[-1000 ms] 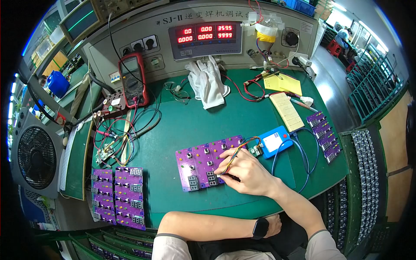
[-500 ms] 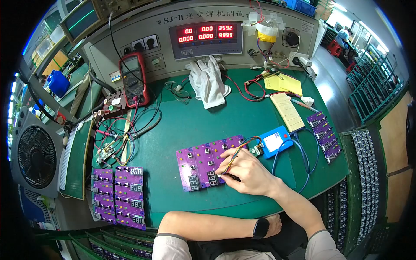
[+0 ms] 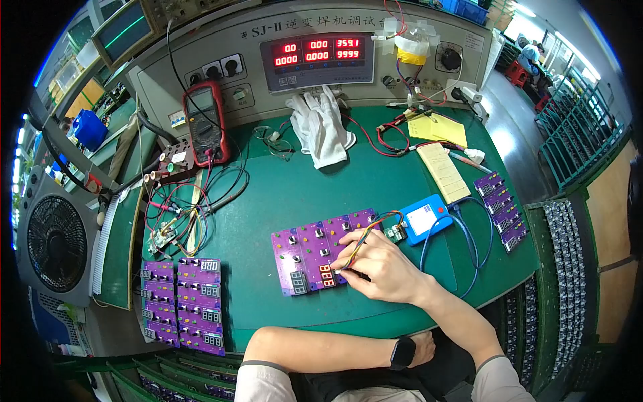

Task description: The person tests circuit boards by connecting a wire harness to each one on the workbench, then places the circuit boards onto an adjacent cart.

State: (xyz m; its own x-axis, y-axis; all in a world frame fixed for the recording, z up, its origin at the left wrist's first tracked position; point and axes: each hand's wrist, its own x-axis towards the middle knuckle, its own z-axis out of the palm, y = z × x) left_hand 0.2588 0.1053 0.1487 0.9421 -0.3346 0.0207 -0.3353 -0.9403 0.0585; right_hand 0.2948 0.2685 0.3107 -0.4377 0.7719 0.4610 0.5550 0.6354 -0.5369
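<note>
My right hand (image 3: 383,268) is closed in a pinch on a small connector at the end of a bundle of coloured wires (image 3: 362,248). It presses the connector against a panel of joined purple circuit boards (image 3: 308,248). A three-digit display (image 3: 327,276) beside my fingertips glows red, while the display to its left (image 3: 299,282) is dark. The wires run to a small green board (image 3: 395,232) at the end of a blue box (image 3: 424,219) with a white label. My left forearm, wearing a black watch, crosses my lap; the fingers of my left hand (image 3: 422,348) are mostly hidden.
Other purple boards lie at the left (image 3: 201,305) and far right (image 3: 501,211). A red multimeter (image 3: 205,120), tangled leads, white gloves (image 3: 320,127) and a yellow block (image 3: 443,173) are on the green bench. Behind stands a test console (image 3: 318,60) with red readouts. A person sits in the distance.
The display beside my right fingertips has changed from dark to lit red. My hands hold nearly the same positions.
</note>
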